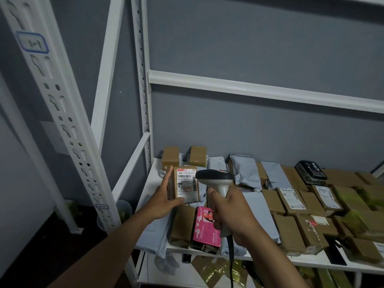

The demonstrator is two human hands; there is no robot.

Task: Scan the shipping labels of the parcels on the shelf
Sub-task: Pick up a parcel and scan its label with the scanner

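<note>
The left hand (166, 196) grips a small labelled cardboard parcel (185, 185) upright near the shelf's (311, 261) left edge; the right hand (232, 213) grasps a barcode scanner (216, 179) just beside it.

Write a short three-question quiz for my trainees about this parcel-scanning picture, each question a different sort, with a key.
1. True or false: the left hand holds a small box upright with its label facing the camera.
2. Which hand grips the scanner? A) left hand B) right hand C) neither
3. Fill in: the pink box lies on the ______, below the scanner.

Key
1. True.
2. B; the right hand's fingers wrap the scanner's handle.
3. shelf, among brown boxes and grey bags.
</note>
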